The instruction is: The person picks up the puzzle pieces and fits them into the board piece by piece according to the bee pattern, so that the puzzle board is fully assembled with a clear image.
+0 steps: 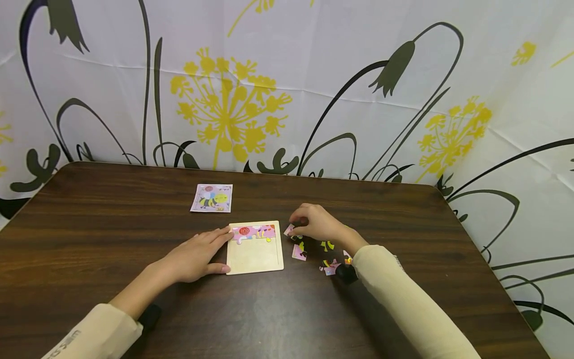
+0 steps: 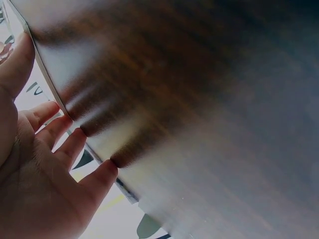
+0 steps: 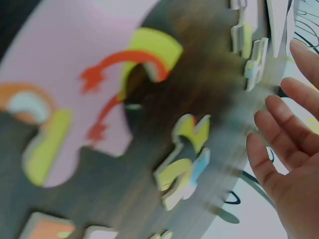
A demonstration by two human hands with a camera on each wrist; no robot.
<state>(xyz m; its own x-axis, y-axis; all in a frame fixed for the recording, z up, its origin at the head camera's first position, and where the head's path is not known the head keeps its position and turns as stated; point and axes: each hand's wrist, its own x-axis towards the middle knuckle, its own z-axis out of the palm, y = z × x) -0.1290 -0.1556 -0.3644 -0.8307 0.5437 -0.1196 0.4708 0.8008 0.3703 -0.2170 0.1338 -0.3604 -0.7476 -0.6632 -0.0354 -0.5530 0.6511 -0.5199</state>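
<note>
My left hand (image 1: pixel 195 257) lies along the left side of a pale wooden puzzle tray (image 1: pixel 255 260), fingers extended, with fingertips and thumb at its edge. Joined pink puzzle pieces (image 1: pixel 251 232) fill the tray's top strip. Right of the tray, my right hand (image 1: pixel 320 223) hovers low, thumb and forefinger apart beside a pink puzzle piece (image 1: pixel 289 230). In the right wrist view its fingers (image 3: pixel 266 157) are loosely extended, with nothing visible between them. A pink piece with red curls (image 3: pixel 99 55) and a yellow-and-black piece (image 3: pixel 184 159) lie on the table there.
Behind the tray lies a square bee picture card (image 1: pixel 212 198). More loose pieces, including a pink one (image 1: pixel 299 252) and a cluster (image 1: pixel 331 268), lie near the right forearm. The dark wooden table (image 1: pixel 112 209) meets a flowered cloth (image 1: pixel 314 114) at its far edge.
</note>
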